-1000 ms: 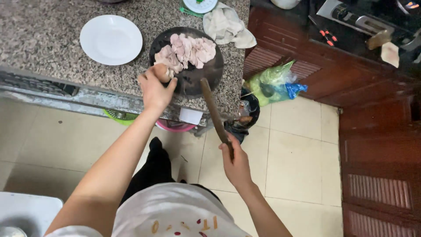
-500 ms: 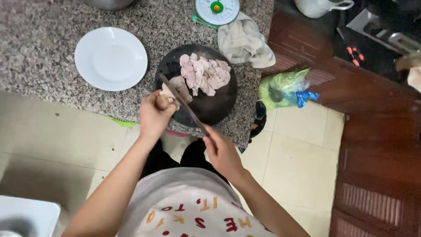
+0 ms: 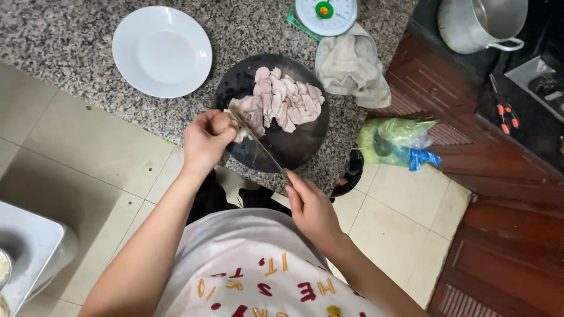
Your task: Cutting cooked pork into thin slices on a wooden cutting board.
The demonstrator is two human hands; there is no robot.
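Right hand [image 3: 312, 206]: fingers were wrapped shut on the handle of the knife [image 3: 258, 147], blade angled up to the left across the board.
Left hand [image 3: 205, 140]: curled closed, pinning the uncut meat [image 3: 239, 111] at the board's near-left edge.
Meat handling: judged soft, wet, slippery; best held with knuckles forward, close to the blade.
Slices [image 3: 288, 100]: pale pink, thin, heaped mid-board.
Cutting board [image 3: 296, 144]: round, dark, rigid, on the speckled stone counter [image 3: 70, 53].
Nearby: 1 white plate [image 3: 161, 51], crumpled cloth [image 3: 351, 70].

One white plate [image 3: 161, 51], one dark round cutting board [image 3: 271, 111] and one knife [image 3: 258, 144] were counted. One kitchen scale [image 3: 325, 13], one cloth [image 3: 351, 66] and one metal pot [image 3: 479, 23] were seen.
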